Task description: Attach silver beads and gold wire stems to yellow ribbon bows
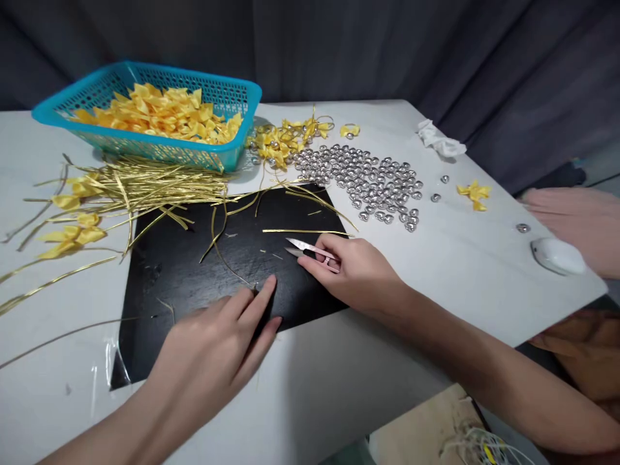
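White worktop (pixel 460 271), bare along the near edge. On it a flat black mat (pixel 169 278), with glossy clear film (pixel 117 368) at its near left corner. Beyond: a heap of shiny gold wire strips (pixel 165 184), a spread of silver heart-shaped beads (pixel 378 181) to its right, then a turquoise plastic openwork basket (pixel 232 154) piled with yellow ribbon bows (pixel 165 113). Dark grey curtain (pixel 329 51) behind.

Cut off at the bottom: a pale board (pixel 411 429) with tangled white cords (pixel 477 445). Underside of the left hand (pixel 208 342) hidden — cannot tell what lies beneath. Farther out, at the right edge, another person's arm (pixel 576 216), only partly in view.

Left hand over the mat, thumb and forefinger apart, the end of a thin wire (pixel 233 272) reaching the forefinger. Right hand (pixel 358 268) a little farther off, clamped on pink-handled metal snips (pixel 310 246) — blades parted, pointing left. One straight gold strip (pixel 300 231) just beyond the blades.
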A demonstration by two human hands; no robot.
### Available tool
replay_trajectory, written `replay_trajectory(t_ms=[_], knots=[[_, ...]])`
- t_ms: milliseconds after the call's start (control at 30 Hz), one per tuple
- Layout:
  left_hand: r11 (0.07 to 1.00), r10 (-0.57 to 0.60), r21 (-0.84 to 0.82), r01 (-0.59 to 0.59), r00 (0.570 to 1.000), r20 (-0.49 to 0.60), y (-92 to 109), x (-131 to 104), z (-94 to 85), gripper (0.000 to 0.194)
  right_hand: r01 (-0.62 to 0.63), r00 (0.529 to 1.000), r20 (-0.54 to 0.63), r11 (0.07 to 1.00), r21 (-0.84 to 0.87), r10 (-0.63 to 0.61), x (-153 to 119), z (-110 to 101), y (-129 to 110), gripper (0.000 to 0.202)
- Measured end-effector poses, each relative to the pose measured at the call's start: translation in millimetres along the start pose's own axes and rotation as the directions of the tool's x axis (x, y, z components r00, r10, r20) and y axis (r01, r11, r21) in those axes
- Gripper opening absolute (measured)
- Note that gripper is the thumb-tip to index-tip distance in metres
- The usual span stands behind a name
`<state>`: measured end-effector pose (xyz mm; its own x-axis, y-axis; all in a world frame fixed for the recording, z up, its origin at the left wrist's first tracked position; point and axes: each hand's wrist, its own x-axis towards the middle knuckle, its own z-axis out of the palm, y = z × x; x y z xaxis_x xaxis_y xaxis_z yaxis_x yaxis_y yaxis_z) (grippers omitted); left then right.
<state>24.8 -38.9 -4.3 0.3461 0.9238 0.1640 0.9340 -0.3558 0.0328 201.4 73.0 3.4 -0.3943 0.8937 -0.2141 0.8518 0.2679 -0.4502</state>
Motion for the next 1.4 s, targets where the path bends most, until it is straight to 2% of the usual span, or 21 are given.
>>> replay_trajectory(t_ms=[267,467,533,600,667,700,800,867,900,933,967,1000,1033,1067,1133,1200,1267,1333,1400], knots=[[0.979,0.162,-0.130,-0.155,0.986,0.045,34,-18,-4.9,0.038,0.081,0.996,-0.049,0.997,0.005,-0.081,-1,1,3,0.030],[0.970,0.161,-0.189,-0.152,0.986,0.034,45,-28,-2.2,0.036,0.098,0.991,-0.083,0.992,-0.075,-0.104,-2,3,3,0.029],[0.971,0.162,-0.180,-0.159,0.987,0.001,44,-33,-2.7,0.035,0.107,0.986,-0.111,0.983,-0.146,-0.124,-3,4,4,0.028],[0.970,0.181,-0.149,-0.193,0.979,-0.093,41,-40,-3.7,0.032,0.129,0.980,-0.122,0.966,-0.225,-0.159,-4,4,4,0.029],[0.967,0.182,-0.142,-0.210,0.965,-0.187,39,-47,-4.6,0.029,0.159,0.975,-0.098,0.935,-0.316,-0.199,-6,2,3,0.032],[0.965,0.189,-0.144,-0.219,0.962,-0.198,38,-49,-4.9,0.028,0.173,0.974,-0.075,0.918,-0.358,-0.213,-7,1,1,0.032],[0.967,0.216,-0.111,-0.229,0.970,-0.114,38,-51,-5.0,0.032,0.148,0.983,-0.037,0.901,-0.408,-0.179,-9,-4,-4,0.039],[0.973,0.219,-0.066,-0.222,0.975,-0.046,39,-49,-4.1,0.038,0.103,0.986,-0.083,0.926,-0.363,-0.142,-14,-6,-5,0.044],[0.975,0.218,-0.046,-0.219,0.976,-0.028,40,-47,-3.4,0.040,0.119,0.980,-0.113,0.939,-0.321,-0.163,-19,-6,-3,0.042],[0.975,0.220,-0.026,-0.221,0.975,-0.021,41,-46,-2.7,0.041,0.175,0.967,-0.130,0.944,-0.280,-0.218,-25,-5,-1,0.037],[0.974,0.228,-0.001,-0.228,0.974,-0.019,41,-46,-2.2,0.041,0.288,0.938,-0.126,0.927,-0.239,-0.323,-33,-2,3,0.031],[0.969,0.246,0.026,-0.245,0.969,-0.015,41,-47,-1.9,0.040,0.415,0.890,-0.109,0.887,-0.204,-0.442,-43,1,7,0.026],[0.963,0.265,0.055,-0.265,0.964,-0.005,41,-48,-2.1,0.039,0.545,0.829,-0.032,0.818,-0.187,-0.559,-54,5,12,0.027],[0.954,0.288,0.082,-0.288,0.958,0.017,41,-50,-2.6,0.039,0.648,0.752,0.010,0.737,-0.192,-0.659,-65,9,17,0.029],[0.932,0.332,0.127,-0.339,0.940,0.078,39,-55,-4.4,0.038,0.746,0.649,0.053,0.621,-0.241,-0.759,-86,19,26,0.029],[0.917,0.354,0.143,-0.372,0.926,0.132,39,-60,-6.2,0.038,0.752,0.637,0.072,0.600,-0.273,-0.767,-101,25,30,0.030],[0.914,0.360,0.140,-0.381,0.920,0.153,40,-63,-6.0,0.038,0.736,0.657,0.066,0.620,-0.273,-0.751,-109,28,30,0.032],[0.920,0.357,0.121,-0.374,0.924,0.140,41,-67,-3.9,0.039,0.735,0.661,0.067,0.627,-0.257,-0.747,-114,29,30,0.042],[0.925,0.360,0.099,-0.368,0.929,0.086,41,-70,-2.2,0.040,0.755,0.639,0.078,0.604,-0.255,-0.765,-117,29,30,0.054]])
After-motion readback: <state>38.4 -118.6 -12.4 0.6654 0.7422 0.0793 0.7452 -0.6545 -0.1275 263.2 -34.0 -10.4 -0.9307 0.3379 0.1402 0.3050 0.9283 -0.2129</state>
